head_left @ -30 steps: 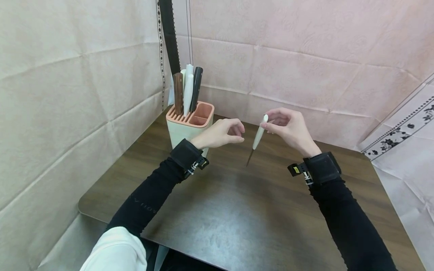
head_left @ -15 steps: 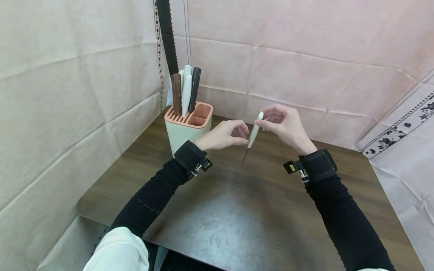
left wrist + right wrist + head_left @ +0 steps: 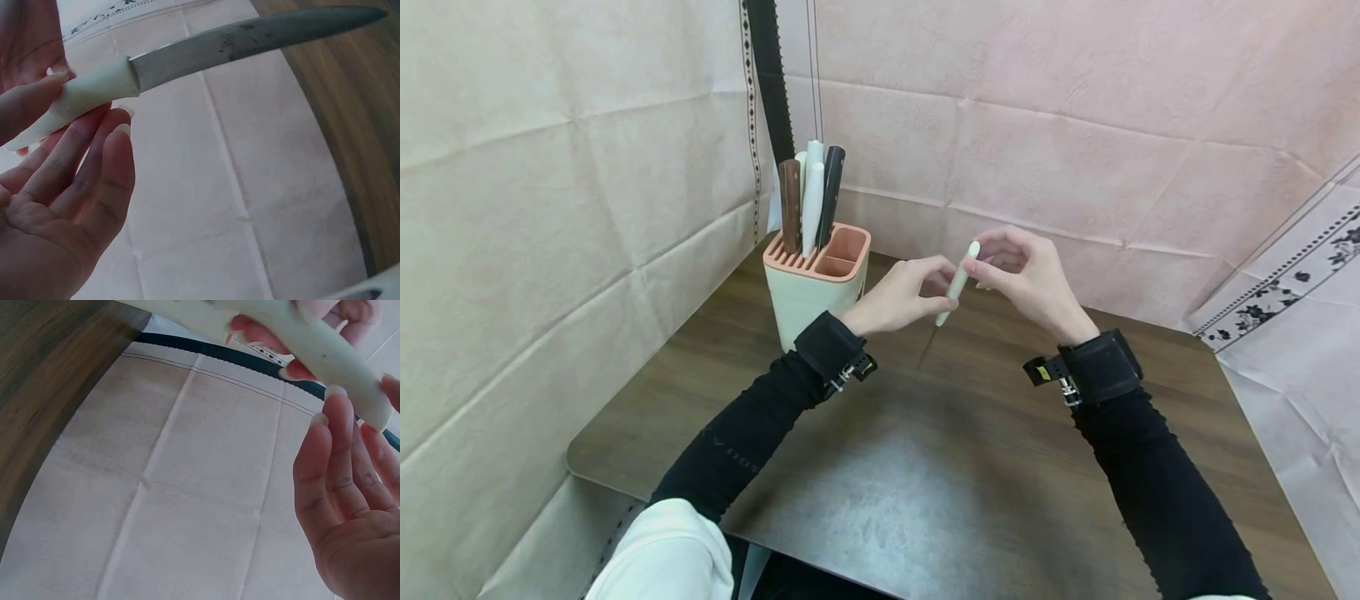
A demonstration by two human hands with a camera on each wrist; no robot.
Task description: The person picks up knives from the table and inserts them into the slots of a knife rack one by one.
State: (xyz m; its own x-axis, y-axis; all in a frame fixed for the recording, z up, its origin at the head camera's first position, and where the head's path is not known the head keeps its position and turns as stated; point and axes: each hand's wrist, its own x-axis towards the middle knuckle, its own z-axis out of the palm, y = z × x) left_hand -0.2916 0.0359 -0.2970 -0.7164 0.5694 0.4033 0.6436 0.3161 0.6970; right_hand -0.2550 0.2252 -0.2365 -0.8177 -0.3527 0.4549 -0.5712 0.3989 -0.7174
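Observation:
A kitchen knife (image 3: 955,290) with a pale cream handle slants over the table, blade downward. My right hand (image 3: 1024,268) pinches the butt end of the handle between thumb and fingers. Lower on the same handle, my left hand (image 3: 908,293) grips with its thumb on one side and fingertips on the other. The left wrist view shows the knife's blade (image 3: 250,45) with dark spots, pointing away from the hands. In the right wrist view, both hands' fingers meet the cream handle.
At the left rear stands a pale green knife holder (image 3: 805,312) with a pink slotted top. Knives with brown (image 3: 790,208), white (image 3: 812,208) and black handles (image 3: 831,196) stand in it. Cloth-covered walls (image 3: 1075,183) border the wooden table (image 3: 880,467) behind and left.
My right hand has brought the knife leftward, and my left hand has moved right to meet it. The left fingers now hold the handle, which they stood apart from a second ago.

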